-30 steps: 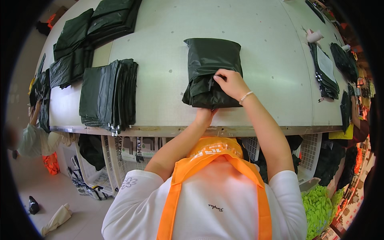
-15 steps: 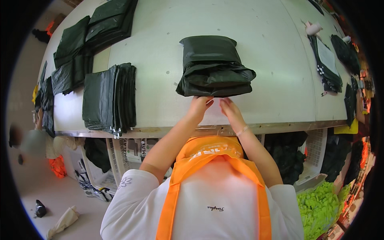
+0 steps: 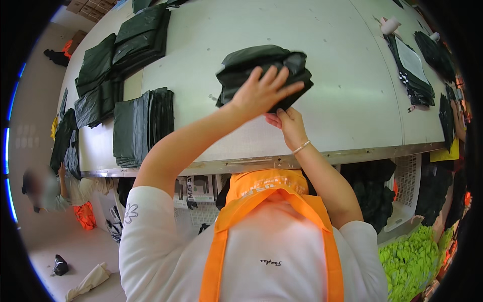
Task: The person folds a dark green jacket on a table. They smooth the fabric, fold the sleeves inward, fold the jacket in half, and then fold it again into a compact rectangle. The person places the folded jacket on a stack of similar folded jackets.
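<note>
A bundle of dark, glossy folded plastic [image 3: 251, 56], perhaps packed bags, lies on the white table in front of me. My left hand [image 3: 264, 91] reaches across its near part, palm down with the fingers spread flat over it. At the bundle's near right edge, my right hand [image 3: 291, 127] pinches the plastic between thumb and fingers. The underside of the bundle and the part beneath my left palm are hidden.
Left of the bundle stands a neat dark stack [image 3: 138, 128], with more dark stacks [image 3: 141, 40] farther back. Dark bundles with a white sheet [image 3: 410, 63] lie at the right. Below the table edge [image 3: 251, 163] are a white crate [image 3: 405, 191] and bright green items [image 3: 410, 267].
The bundle's far flap, laid out flat before, is now folded in, and the bundle looks shorter. My left hand has moved from the near edge onto its top. My right hand now grips the near edge.
</note>
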Available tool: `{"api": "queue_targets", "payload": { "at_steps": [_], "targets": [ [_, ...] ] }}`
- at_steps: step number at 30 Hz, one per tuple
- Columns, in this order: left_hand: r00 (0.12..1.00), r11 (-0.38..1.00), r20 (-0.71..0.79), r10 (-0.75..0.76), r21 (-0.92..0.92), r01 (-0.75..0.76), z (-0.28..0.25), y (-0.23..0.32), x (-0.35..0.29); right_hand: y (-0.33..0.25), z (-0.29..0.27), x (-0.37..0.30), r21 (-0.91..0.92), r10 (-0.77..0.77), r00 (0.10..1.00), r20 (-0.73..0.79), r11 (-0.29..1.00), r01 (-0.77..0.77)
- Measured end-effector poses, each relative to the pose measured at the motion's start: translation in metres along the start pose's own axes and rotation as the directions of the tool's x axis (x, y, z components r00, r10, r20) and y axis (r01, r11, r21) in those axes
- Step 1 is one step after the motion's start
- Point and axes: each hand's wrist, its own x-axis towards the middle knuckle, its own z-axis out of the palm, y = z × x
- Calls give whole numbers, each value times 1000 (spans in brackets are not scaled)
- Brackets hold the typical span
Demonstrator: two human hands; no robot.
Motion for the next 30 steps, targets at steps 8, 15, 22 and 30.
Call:
{"api": "queue_targets", "payload": {
  "at_steps": [8,15,22,30],
  "targets": [
    [998,998,41,-40,-53,42,15,25,-5,-6,-17,4,-140,47,999,-7,989,-47],
    [987,970,97,-127,-197,144,9,17,27,-26,-27,-1,-791,-730,682,-47,444,421],
    [962,806,253,-101,-546,228,15,11,42,-48,-46,22,-875,-331,811,483,-158,457],
    [959,826,278,-61,-526,205,23,19,59,-43,-53,55,-879,137,960,244,-386,279]
  ]
}}
